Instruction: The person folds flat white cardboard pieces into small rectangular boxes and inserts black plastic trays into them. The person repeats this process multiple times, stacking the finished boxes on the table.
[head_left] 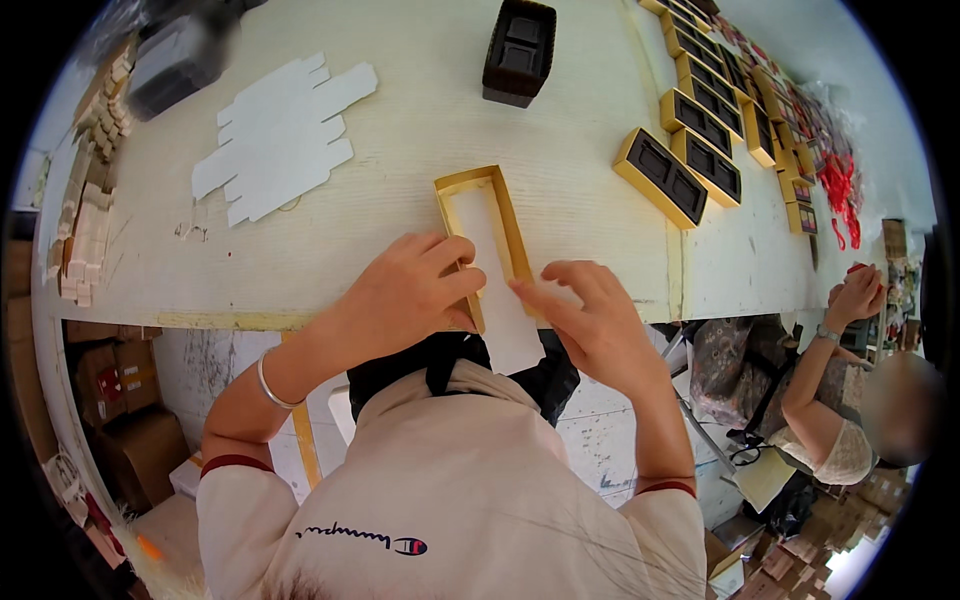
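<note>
Gold box (513,235), open-topped w/ a white inside, sits at the near edge of the pale table (430,130), dead ctr in front of the person; its long walls stand up, far end closed, & a white panel (515,345) runs out the near end, past the table edge & over the lap. L hand (415,285) has fingers bent over the box's L wall, thumb lower down on the same side, so gripping that wall. R hand (597,322) is at the R wall, fingers half-bent, one fingertip touching the rim; can't tell if it's pinching. Flat white card blank (285,145) lies up-left, well apart from the box; black tray stack (518,55) is straight ahead near the top. Off to the R, gold boxes w/ black inserts (662,180) stand in rows, approx. along the table's R side, w/ red ribbons (840,195) beyond. Pale stacked pcs (88,240) line the far L edge, grey bin (175,70) above, blurry. Co-worker's hand (858,297) shows far R, fingers bent near smth small & red.
</note>
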